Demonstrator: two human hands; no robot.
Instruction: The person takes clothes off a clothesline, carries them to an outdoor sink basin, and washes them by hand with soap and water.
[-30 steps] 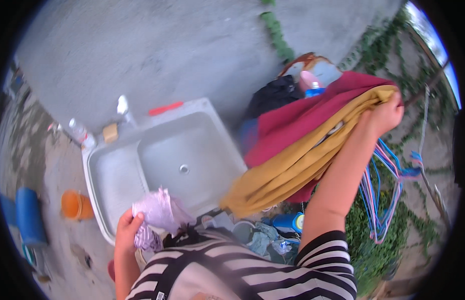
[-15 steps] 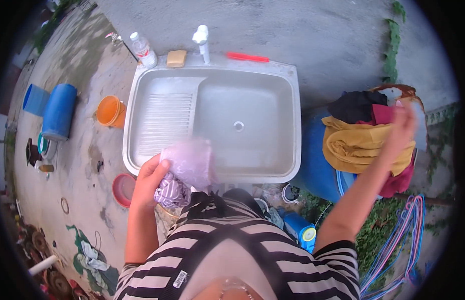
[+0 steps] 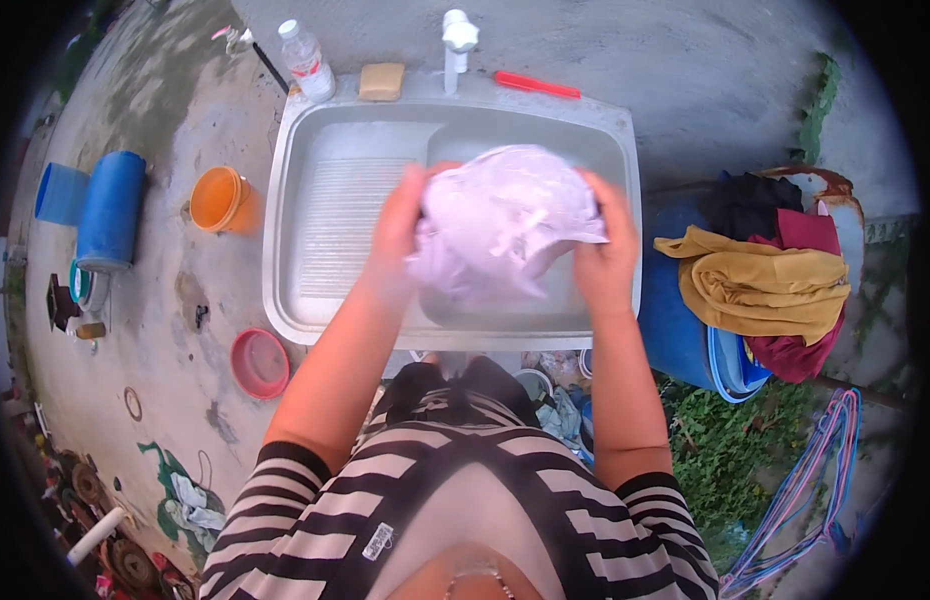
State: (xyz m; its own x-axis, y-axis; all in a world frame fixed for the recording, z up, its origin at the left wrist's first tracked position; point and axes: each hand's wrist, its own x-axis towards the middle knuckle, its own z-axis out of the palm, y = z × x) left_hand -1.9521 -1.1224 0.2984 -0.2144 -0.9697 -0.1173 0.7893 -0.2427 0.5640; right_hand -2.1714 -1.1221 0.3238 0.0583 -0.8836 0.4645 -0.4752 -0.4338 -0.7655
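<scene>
Bare left hand (image 3: 400, 228) and bare right hand (image 3: 609, 248) grip crumpled pale-lilac fabric garment (image 3: 510, 215), fingers holding opposite sides, above rectangular grey-white ridged sink (image 3: 350, 225)

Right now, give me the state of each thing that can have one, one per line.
Lilac cloth, loosely bunched, held in both hands
Left hand, gripping the cloth's left side
Right hand, gripping its right side
Bottle, upright, capped
Faucet, no water seen running
Orange bucket, open-topped
Pink basin, open-topped
Mustard cloth, heaped over maroon cloth
Hangers, bunched together
</scene>
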